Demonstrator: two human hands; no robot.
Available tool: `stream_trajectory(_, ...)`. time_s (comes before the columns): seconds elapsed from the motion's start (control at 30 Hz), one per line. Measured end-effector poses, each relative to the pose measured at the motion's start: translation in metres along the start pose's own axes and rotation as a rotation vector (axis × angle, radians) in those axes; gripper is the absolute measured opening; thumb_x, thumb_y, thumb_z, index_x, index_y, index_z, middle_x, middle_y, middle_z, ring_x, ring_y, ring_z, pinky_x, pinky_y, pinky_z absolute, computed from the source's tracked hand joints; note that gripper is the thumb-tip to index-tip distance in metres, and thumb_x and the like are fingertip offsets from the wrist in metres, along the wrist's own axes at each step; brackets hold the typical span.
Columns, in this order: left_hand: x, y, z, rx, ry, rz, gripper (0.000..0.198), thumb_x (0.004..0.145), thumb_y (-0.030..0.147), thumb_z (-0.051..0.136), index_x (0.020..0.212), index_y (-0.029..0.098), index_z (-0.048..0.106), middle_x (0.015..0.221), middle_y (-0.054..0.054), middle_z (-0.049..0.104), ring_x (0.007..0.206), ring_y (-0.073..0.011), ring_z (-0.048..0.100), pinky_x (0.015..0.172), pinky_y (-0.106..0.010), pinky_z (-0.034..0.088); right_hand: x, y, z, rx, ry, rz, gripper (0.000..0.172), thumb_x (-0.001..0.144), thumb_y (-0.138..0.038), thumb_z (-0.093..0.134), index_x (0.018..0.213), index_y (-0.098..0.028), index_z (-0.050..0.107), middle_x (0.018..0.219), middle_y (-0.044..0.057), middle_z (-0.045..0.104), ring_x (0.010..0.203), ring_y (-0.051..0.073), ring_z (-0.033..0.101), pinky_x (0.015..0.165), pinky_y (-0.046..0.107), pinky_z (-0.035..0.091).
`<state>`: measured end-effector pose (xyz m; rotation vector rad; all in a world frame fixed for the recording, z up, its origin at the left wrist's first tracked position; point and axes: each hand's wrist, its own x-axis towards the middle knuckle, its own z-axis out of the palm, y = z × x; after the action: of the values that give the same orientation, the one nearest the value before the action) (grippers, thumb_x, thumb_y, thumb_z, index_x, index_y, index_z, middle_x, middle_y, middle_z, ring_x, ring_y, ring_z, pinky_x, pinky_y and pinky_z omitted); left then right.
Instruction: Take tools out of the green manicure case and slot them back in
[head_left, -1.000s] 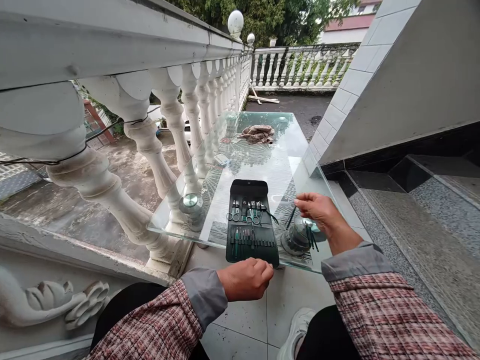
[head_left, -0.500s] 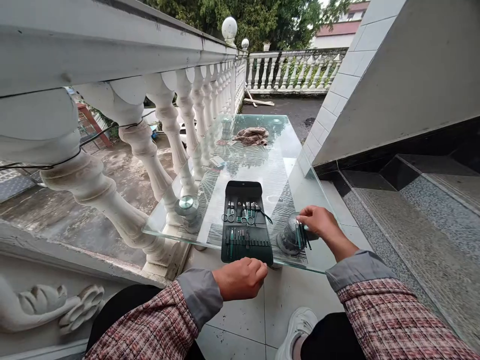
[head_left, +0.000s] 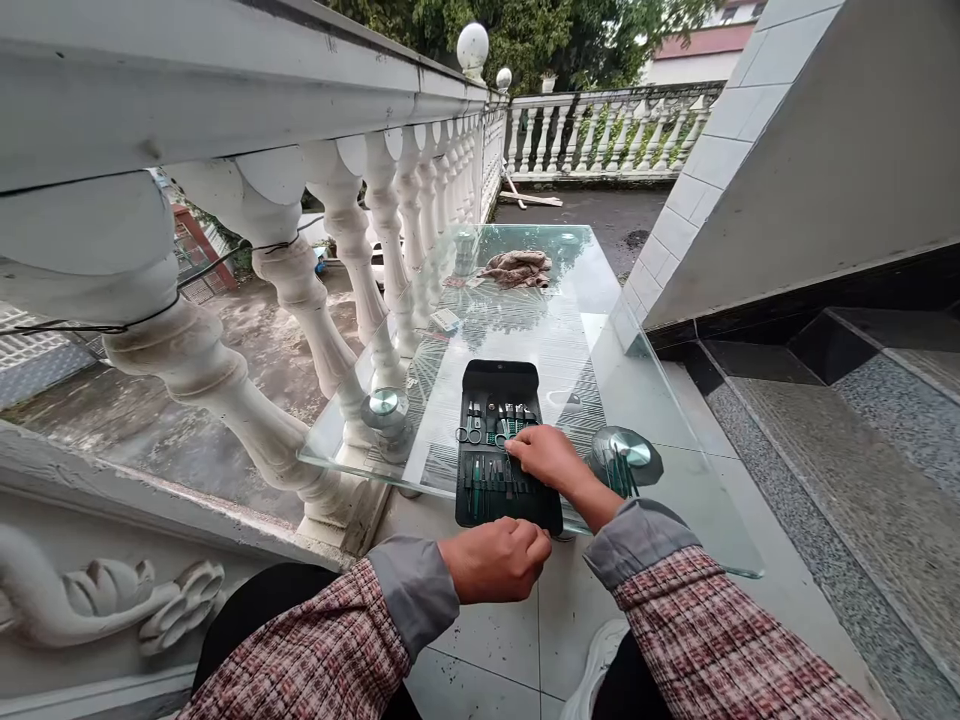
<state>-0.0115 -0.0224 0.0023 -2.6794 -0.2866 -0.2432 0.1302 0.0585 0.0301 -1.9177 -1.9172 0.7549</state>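
Observation:
A black manicure case (head_left: 474,512) lies unfolded on the glass table, with small scissors (head_left: 469,435), nail clippers and green-handled tools in its loops. Over its middle is my right hand (head_left: 551,460), thumb and fingers pinched together above the lower row of loops. Whatever thin thing is in that pinch is too small to make out. My left hand (head_left: 495,560) is curled closed at the near edge of the case, its fingertips hidden. To the right, several loose dark green manicure tools (head_left: 621,470) lie on the glass above a table leg.
The glass table (head_left: 675,500) has round metal leg caps. A crumpled brown cloth (head_left: 517,268) and a small card (head_left: 445,320) lie farther back on it. A white balustrade (head_left: 349,240) runs along the left; stone steps (head_left: 795,430) rise on the right.
My right hand has moved left from the loose tools to over the manicure case. My left hand stays at the near edge of the case. The view has shifted slightly.

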Motion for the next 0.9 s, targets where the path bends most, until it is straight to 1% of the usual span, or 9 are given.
stream_trajectory(0.2,-0.001,0.0,0.0,-0.008,0.009,0.008,0.025,0.089,0.012,0.038,0.1,0.001,0.058,0.083,-0.01,0.053,0.066,-0.0154,0.05,0.047,-0.029,0.032,0.01,-0.009,0.007,-0.038,0.038,0.029,0.022,0.067,-0.03,0.059,0.048,-0.019,0.06,0.057,0.005,0.061,0.06,0.016,0.053,0.053,0.025,0.029)
stream_trajectory(0.3,-0.002,0.001,0.002,-0.024,0.022,-0.002,0.024,0.089,0.011,0.038,0.097,0.001,0.058,0.084,-0.01,0.052,0.067,-0.0157,0.05,0.047,-0.029,0.031,0.013,-0.005,-0.004,-0.016,0.092,0.054,0.022,0.07,-0.033,0.055,0.055,-0.019,0.063,0.062,0.004,0.063,0.062,0.015,0.054,0.054,0.024,0.032)
stream_trajectory(0.37,-0.003,0.001,0.002,-0.038,0.011,-0.012,0.024,0.09,0.012,0.037,0.098,0.002,0.058,0.085,-0.01,0.053,0.068,-0.0157,0.049,0.048,-0.029,0.032,0.014,0.005,-0.022,0.001,0.154,0.097,0.028,0.074,-0.038,0.049,0.066,-0.019,0.067,0.068,0.004,0.065,0.063,0.014,0.055,0.054,0.023,0.034)
stream_trajectory(0.43,-0.003,0.002,0.003,-0.047,-0.003,-0.026,0.024,0.09,0.012,0.037,0.099,0.003,0.058,0.086,-0.01,0.053,0.069,-0.0156,0.049,0.049,-0.029,0.033,0.013,0.022,-0.043,0.002,0.211,0.164,0.035,0.077,-0.042,0.043,0.075,-0.018,0.068,0.068,0.004,0.066,0.058,0.013,0.054,0.052,0.023,0.035)
stream_trajectory(0.5,-0.004,0.002,0.003,-0.046,0.0,-0.037,0.024,0.09,0.013,0.037,0.097,0.004,0.058,0.087,-0.01,0.053,0.07,-0.0155,0.049,0.05,-0.029,0.034,0.011,0.042,-0.062,-0.009,0.228,0.231,0.035,0.076,-0.042,0.044,0.071,-0.016,0.067,0.063,0.004,0.064,0.052,0.012,0.052,0.049,0.023,0.035)
stream_trajectory(0.57,-0.004,0.003,0.004,-0.04,0.012,-0.039,0.023,0.09,0.012,0.037,0.096,0.004,0.059,0.088,-0.01,0.054,0.07,-0.0157,0.049,0.051,-0.029,0.034,0.007,0.06,-0.072,-0.031,0.208,0.29,0.03,0.073,-0.038,0.047,0.063,-0.016,0.065,0.057,0.003,0.061,0.047,0.011,0.049,0.046,0.023,0.033)
stream_trajectory(0.73,-0.004,0.003,0.004,-0.035,0.022,-0.033,0.024,0.09,0.012,0.037,0.095,0.004,0.059,0.089,-0.011,0.054,0.07,-0.0162,0.049,0.051,-0.03,0.033,-0.005,0.088,-0.067,-0.082,0.139,0.353,0.02,0.068,-0.032,0.053,0.057,-0.018,0.063,0.053,0.002,0.06,0.045,0.012,0.049,0.046,0.024,0.033)
stream_trajectory(0.8,-0.003,0.004,0.003,-0.038,0.019,-0.033,0.024,0.09,0.012,0.038,0.095,0.004,0.059,0.09,-0.011,0.054,0.071,-0.0163,0.049,0.051,-0.03,0.033,-0.01,0.092,-0.066,-0.106,0.139,0.352,0.022,0.068,-0.035,0.054,0.057,-0.018,0.062,0.054,0.003,0.06,0.048,0.014,0.052,0.048,0.025,0.033)
stream_trajectory(0.9,-0.003,0.004,0.001,-0.041,0.008,-0.028,0.024,0.089,0.012,0.037,0.093,0.004,0.059,0.092,-0.011,0.054,0.072,-0.0165,0.05,0.051,-0.03,0.033,-0.016,0.09,-0.068,-0.147,0.185,0.326,0.022,0.068,-0.037,0.056,0.057,-0.019,0.062,0.059,0.006,0.062,0.06,0.019,0.057,0.053,0.027,0.034)
